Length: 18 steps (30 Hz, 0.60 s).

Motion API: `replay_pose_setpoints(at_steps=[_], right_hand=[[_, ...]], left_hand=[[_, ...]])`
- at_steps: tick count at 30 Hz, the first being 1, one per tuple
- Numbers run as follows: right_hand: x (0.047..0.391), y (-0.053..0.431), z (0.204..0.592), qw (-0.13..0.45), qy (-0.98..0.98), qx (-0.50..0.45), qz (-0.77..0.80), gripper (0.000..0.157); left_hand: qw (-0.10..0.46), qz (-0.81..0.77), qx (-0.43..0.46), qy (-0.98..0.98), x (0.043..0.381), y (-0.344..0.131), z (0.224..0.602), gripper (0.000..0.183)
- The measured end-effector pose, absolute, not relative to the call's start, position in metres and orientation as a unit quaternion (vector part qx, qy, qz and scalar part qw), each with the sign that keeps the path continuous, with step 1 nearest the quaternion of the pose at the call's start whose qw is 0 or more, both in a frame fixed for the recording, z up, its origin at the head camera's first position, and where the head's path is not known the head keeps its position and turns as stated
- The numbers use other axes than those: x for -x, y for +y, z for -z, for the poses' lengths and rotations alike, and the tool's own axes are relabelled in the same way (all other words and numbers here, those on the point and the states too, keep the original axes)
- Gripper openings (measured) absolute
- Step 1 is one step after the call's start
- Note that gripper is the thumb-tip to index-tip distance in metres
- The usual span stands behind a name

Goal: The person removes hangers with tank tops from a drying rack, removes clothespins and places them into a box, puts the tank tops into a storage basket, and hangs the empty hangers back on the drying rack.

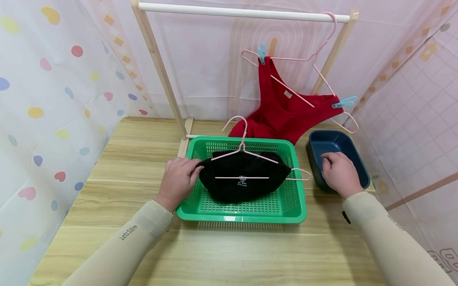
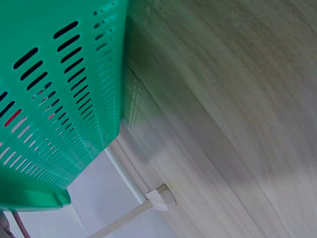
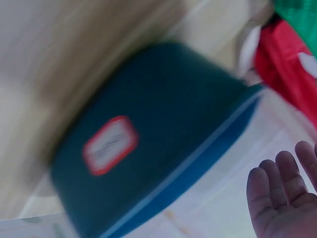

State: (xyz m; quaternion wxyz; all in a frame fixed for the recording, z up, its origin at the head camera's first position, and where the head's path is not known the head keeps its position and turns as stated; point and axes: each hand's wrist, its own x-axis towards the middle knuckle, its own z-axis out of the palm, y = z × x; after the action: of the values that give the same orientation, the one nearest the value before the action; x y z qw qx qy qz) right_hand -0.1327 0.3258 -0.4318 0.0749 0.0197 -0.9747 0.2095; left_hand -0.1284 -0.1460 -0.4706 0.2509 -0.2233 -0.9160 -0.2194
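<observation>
A black garment [image 1: 229, 188] with a small white print at its neck lies in and over the green basket [image 1: 239, 218]. A pink hanger [image 1: 244, 145] runs through it, its hook upward and its right end poking out. My left hand [image 1: 177, 180] pinches the garment's left corner between thumb and fingers, over the basket's left rim. My right hand [image 1: 339, 172] is over the dark blue basin [image 1: 359, 161]. In the right wrist view its fingers [image 3: 289, 181] are loosely extended beside the basin, with nothing seen in them.
Behind the basket a red sleeveless top [image 1: 275, 115] hangs from another pink hanger [image 1: 291, 59] by two light blue clothespins [image 1: 344, 102]. That hanger hooks on the white rail [image 1: 243, 10] of a wooden-legged rack [image 1: 161, 67]. All stands on a wood-grain table [image 1: 118, 186] before patterned curtains.
</observation>
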Motion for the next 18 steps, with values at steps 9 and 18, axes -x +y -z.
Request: replay_pose_setpoints(at_steps=[9, 18], right_hand=[[0.127, 0.29, 0.42, 0.12, -0.956, -0.08, -0.257, 0.032], [0.121, 0.267, 0.415, 0.112, -0.947, -0.121, -0.274, 0.03]], left_hand=[[0.254, 0.217, 0.224, -0.916, 0.129, -0.147, 0.472, 0.018], [0.255, 0.218, 0.224, -0.915, 0.129, -0.147, 0.472, 0.018]])
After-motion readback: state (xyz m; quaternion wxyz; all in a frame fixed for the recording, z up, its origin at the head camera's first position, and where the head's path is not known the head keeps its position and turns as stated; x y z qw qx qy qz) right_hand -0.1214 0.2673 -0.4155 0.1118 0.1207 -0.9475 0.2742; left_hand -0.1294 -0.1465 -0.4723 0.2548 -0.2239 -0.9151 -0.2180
